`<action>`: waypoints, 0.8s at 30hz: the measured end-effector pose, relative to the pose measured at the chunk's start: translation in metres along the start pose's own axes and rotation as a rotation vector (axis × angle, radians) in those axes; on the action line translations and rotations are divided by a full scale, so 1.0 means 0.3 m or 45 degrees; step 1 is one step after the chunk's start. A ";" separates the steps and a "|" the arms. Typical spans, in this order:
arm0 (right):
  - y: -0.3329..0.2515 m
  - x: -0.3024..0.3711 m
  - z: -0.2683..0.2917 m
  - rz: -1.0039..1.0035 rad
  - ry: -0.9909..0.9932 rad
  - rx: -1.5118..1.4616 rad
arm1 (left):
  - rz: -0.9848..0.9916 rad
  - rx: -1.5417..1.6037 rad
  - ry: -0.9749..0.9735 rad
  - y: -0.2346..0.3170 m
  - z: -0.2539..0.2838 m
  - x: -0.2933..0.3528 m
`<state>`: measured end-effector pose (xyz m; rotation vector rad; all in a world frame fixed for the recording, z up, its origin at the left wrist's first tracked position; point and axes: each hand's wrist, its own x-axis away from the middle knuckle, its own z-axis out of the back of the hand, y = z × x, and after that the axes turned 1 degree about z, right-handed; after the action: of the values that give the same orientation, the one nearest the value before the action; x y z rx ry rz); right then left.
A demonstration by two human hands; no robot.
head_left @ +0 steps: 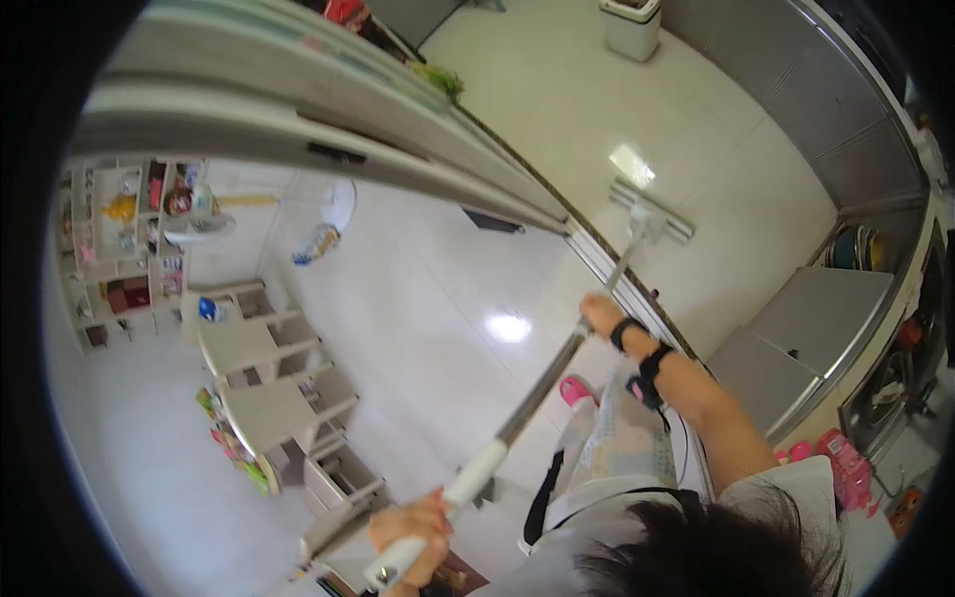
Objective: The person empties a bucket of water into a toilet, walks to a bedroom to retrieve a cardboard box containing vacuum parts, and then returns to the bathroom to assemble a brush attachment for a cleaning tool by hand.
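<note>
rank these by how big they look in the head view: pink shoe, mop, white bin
1. Mop, by far the largest, spanning much of the view
2. White bin, at the top edge
3. Pink shoe, the smallest

White bin [632,34] on floor [726,119], near grey cabinets [741,45]. Pink package [848,472] at worktop [863,373] edge. Dishes [858,247] upright below worktop edge. Yellow ornament [120,207] on shelf unit [151,254]. Pale chairs [261,406] in row.
</note>
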<state>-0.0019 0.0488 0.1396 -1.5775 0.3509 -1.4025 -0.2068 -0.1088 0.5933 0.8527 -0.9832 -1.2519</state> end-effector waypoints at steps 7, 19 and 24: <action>0.024 0.256 -0.196 0.625 -0.037 0.309 | -0.030 0.001 -0.182 0.276 0.073 0.087; -0.135 0.500 -0.230 0.643 0.195 -0.034 | -0.642 0.008 -0.370 0.182 0.390 0.143; -0.303 0.678 -0.404 -0.157 0.108 -0.683 | -0.798 0.081 -0.455 0.065 0.646 0.212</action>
<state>-0.0814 -0.1114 0.3195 -1.9980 0.7385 -1.5549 -0.3779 -0.1681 0.6891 1.0537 -1.0776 -1.9665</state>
